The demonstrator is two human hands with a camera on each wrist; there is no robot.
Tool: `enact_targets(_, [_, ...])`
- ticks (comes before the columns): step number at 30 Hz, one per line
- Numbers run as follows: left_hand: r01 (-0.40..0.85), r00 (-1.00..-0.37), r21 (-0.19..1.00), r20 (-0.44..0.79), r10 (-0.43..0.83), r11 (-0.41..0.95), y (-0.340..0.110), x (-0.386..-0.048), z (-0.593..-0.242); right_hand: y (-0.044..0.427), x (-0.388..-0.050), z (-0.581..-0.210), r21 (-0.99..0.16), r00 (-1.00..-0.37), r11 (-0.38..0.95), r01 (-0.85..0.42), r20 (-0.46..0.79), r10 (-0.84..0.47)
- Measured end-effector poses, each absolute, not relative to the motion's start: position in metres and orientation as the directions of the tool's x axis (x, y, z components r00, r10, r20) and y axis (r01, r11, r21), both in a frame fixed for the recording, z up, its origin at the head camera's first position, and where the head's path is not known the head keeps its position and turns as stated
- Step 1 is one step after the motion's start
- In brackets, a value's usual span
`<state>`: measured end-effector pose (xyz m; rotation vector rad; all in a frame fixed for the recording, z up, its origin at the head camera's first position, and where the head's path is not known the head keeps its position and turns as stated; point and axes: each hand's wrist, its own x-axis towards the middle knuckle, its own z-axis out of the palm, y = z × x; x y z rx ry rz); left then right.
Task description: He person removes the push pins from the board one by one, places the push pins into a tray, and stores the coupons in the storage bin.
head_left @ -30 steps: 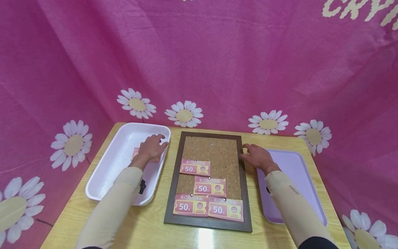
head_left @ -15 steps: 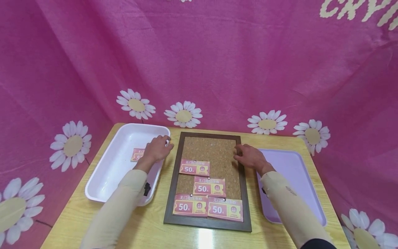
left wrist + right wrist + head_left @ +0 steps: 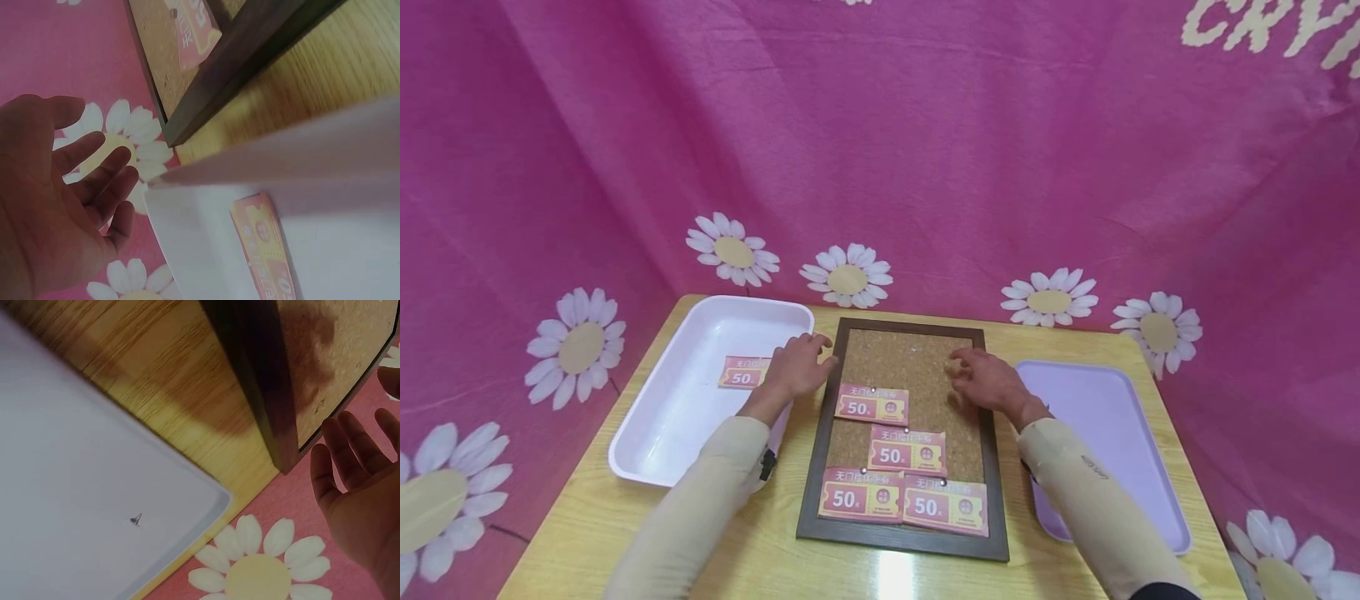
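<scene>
My left hand (image 3: 801, 367) hovers over the right rim of the white basin, near the cork board's left frame. Its fingers are loosely bent, with nothing in them in the left wrist view. A pink 50 coupon (image 3: 743, 372) lies in the basin, partly hidden by that hand. Over the right side of the cork board (image 3: 917, 358) hangs my right hand (image 3: 988, 382), fingers relaxed and holding nothing. Several coupons (image 3: 907, 451) are pinned to the lower part of the board, each with a pin at its top edge. One pushpin (image 3: 136, 520) lies in the purple tray.
The white basin (image 3: 658, 433) stands left of the board and the purple tray (image 3: 1112, 417) right of it, on a wooden table (image 3: 752, 550). A pink curtain (image 3: 880, 150) with daisies hangs behind.
My left hand has moved right, from over the basin towards the board, uncovering more of the coupon there. My right hand has moved left, from beside the frame to over the cork.
</scene>
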<state>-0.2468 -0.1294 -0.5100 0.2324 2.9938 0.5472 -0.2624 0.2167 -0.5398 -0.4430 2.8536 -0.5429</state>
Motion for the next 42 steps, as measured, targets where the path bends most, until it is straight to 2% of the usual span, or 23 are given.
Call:
enact_targets(16, [0.188, -0.965, 0.343, -0.109, 0.238, 0.92, -0.113, -0.238, -0.525, 0.184, -0.26, -0.535, -0.388, -0.908, 0.854, -0.347, -0.087, -0.409])
enact_targets(23, [0.208, -0.959, 0.344, -0.112, 0.26, 0.916, -0.103, -0.236, -0.525, 0.171, -0.259, -0.541, -0.328, -0.888, 0.847, -0.419, -0.045, -0.457])
enact_targets(34, [0.205, -0.942, 0.34, -0.186, 0.28, 0.918, -0.098, -0.232, -0.531, 0.151, -0.255, -0.544, -0.345, -0.88, 0.83, -0.437, -0.027, -0.475])
enact_targets(42, [0.186, -0.934, 0.339, -0.231, 0.274, 0.922, -0.095, -0.231, -0.537, 0.138, -0.253, -0.546, -0.333, -0.877, 0.839, -0.43, -0.067, -0.476])
